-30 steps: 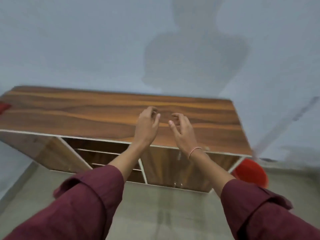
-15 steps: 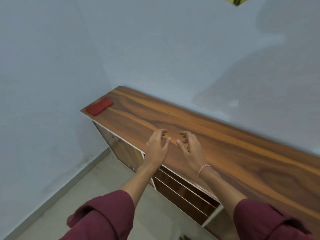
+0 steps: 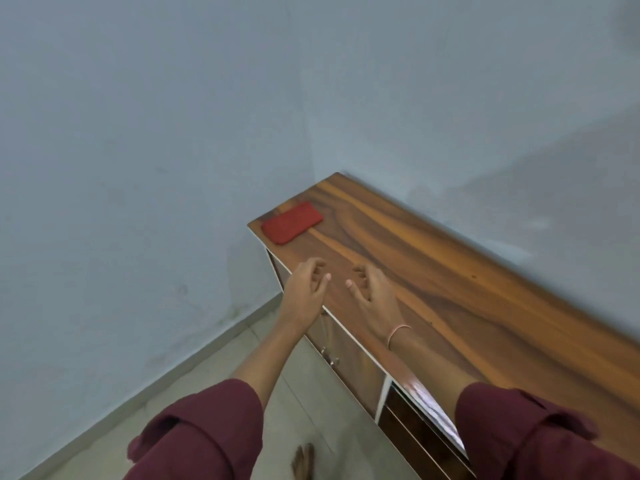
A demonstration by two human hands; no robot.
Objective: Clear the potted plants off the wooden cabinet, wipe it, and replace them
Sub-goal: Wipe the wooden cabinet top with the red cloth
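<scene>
- Pale blue-grey walls (image 3: 145, 140) filled the upper and left parts of the frame, meeting in a corner just above the far end of the wooden cabinet (image 3: 460, 292).
- That cabinet ran diagonally from the centre of the frame down to the lower right edge, its glossy, streaked brown top bare apart from one item.
- At the cabinet's far end, centre of the frame, lay a flat red cloth (image 3: 291, 223), resting on the top close to the end edge.
- No potted plants showed anywhere in view.
- Just below the cloth, the left hand (image 3: 304, 292) hovered over the cabinet's front edge, fingers loosely curled and spread, grasping nothing.
- Just beside it, to the right, the right hand (image 3: 375, 296) hung above the cabinet top in the same way: fingers bent but released, empty, with the thumb tips of both hands pointing toward each other across a small gap.
- A thin pink band (image 3: 398, 333) circled the right wrist.
- Rolled maroon sleeves (image 3: 204, 434) covered both forearms at the bottom of the frame.
- Below the front edge, a closed door with small handles (image 3: 329, 356) and open shelves (image 3: 415, 441) showed, lower centre.
- Grey floor tiles (image 3: 194, 372) lay at the lower left, and a bare foot (image 3: 304, 462) showed at the bottom edge.
</scene>
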